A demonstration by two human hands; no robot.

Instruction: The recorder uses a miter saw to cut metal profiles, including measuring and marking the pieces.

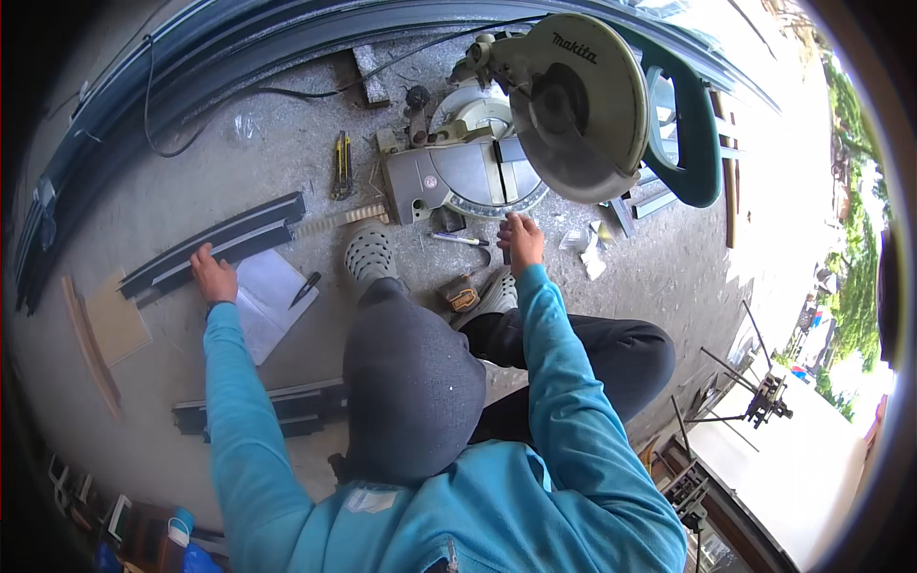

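Observation:
My left hand (216, 275) rests its fingers on the near edge of a stack of short dark metal profiles (215, 241), the fingers partly extended. Beside it lies an open notebook (266, 310) with a dark pen (306, 288) on its page. My right hand (522, 241) is closed just in front of the mitre saw (458, 177); a small dark piece shows below its fingers, too unclear to name. The saw's head and round blade guard (583, 105) are raised, and a short grey piece (513, 150) lies on its base.
A yellow utility knife (342, 167), a light slatted strip (336, 221), a marker pen (458, 239) and a tape measure (458, 292) lie on the floor. Long dark profiles (220, 67) curve along the back. More profiles (301, 406) lie by my left arm. A cable (287, 93) crosses behind.

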